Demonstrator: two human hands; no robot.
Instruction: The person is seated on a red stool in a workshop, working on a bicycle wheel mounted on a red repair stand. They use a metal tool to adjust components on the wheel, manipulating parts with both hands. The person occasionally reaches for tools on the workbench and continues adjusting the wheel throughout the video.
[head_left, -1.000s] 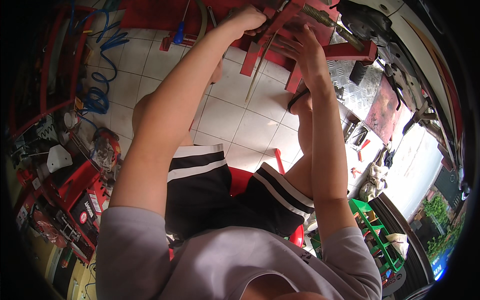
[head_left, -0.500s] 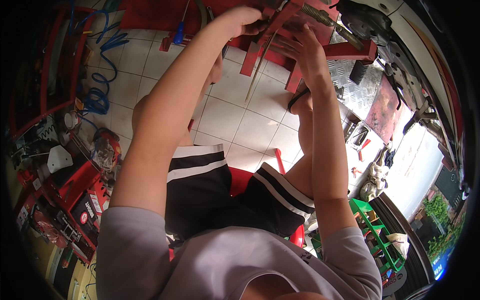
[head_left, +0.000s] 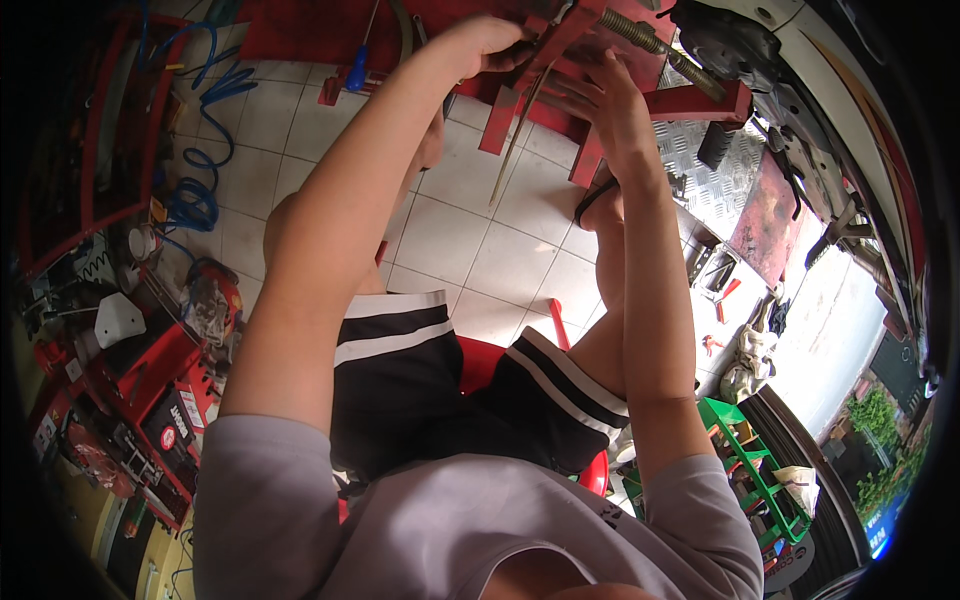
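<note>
At the top of the head view both my arms reach to a red metal stand (head_left: 560,45). My left hand (head_left: 488,45) is at the left side of its slanted bar, fingers curled inward; what they hold, if anything, is hidden in shadow. On the other side is my right hand (head_left: 610,105), its fingers stretched toward the bar and its thumb apart. A thin pale strip (head_left: 512,145) hangs down between the hands, over the floor. Right of the bar runs a coarse-threaded screw or coil (head_left: 645,38). Left of my left forearm lies a screwdriver (head_left: 357,72) with a blue handle.
A coiled blue air hose (head_left: 190,205) lies on the white tiled floor (head_left: 440,235) at the left. Red tool racks (head_left: 140,395) crowd the left side. A green shelf rack (head_left: 750,455) stands at the right, and vehicle parts (head_left: 800,110) fill the upper right.
Almost nothing differs. Both hands stay at the red stand in nearly the same pose.
</note>
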